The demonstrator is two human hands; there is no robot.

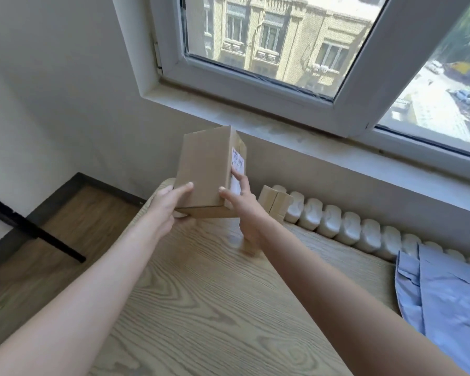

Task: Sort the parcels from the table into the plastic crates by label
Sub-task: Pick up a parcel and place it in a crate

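A brown cardboard parcel (205, 169) stands on end above the far left corner of the wooden table (215, 308). A white printed label (238, 161) is on its right face. My left hand (168, 210) grips its lower left side, thumb on the front face and fingers underneath. My right hand (246, 210) holds its lower right edge, with fingers over the label's lower part. A second small brown parcel (274, 203) sits at the table's back edge, just right of the held one. No crate is in view.
A white radiator (345, 226) runs along the wall behind the table, under the windowsill (282, 126). Light blue mailer bags (445, 299) lie at the table's right side. A black bar (33, 226) crosses the wood floor (52, 253) at left.
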